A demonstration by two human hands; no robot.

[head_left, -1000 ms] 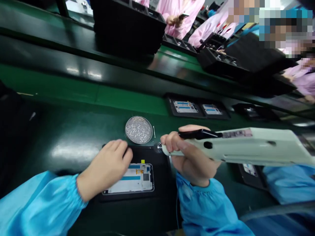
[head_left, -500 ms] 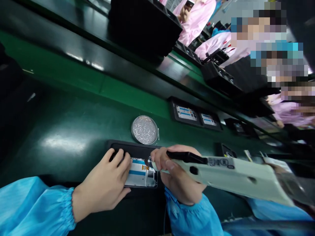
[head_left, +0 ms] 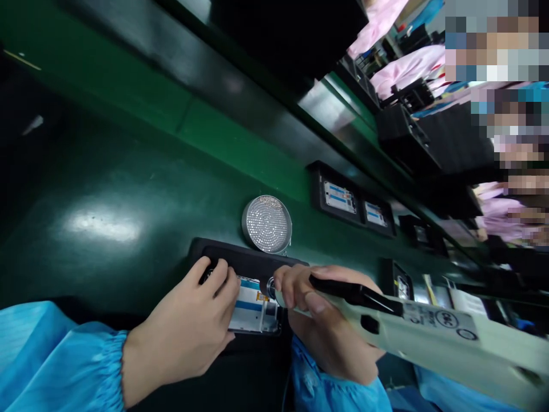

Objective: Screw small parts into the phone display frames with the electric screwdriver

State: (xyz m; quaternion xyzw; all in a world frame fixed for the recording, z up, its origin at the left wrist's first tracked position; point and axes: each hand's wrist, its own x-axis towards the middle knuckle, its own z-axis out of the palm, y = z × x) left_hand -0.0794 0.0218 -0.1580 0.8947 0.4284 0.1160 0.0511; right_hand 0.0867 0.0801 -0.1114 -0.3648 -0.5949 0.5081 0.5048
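Note:
An opened phone (head_left: 250, 317), silver inside with blue strips and a small orange flex cable, lies in a black foam tray (head_left: 240, 257). My left hand (head_left: 193, 320) grips the phone's left end, its fingers curled over the far side and the thumb along the near edge. In my right hand (head_left: 326, 309) is a pale green electric screwdriver (head_left: 429, 329) with a black lever, held almost level. Its metal nose points left over the phone's right end; the bit's tip is hard to make out. Just beyond the tray stands a round dish (head_left: 269, 225) dotted with tiny shiny screws.
Another black tray (head_left: 316, 189) with two opened phones sits at the back right of the green worktop (head_left: 107, 177). Further right is a smaller black holder (head_left: 397, 280). A dark raised rail runs behind, bearing black boxes (head_left: 403, 134). People in pink clothing work beyond it.
The view has shifted, so the dish and back trays appear slightly further right. Both hands keep their holds, and the screwdriver now looks larger and closer.

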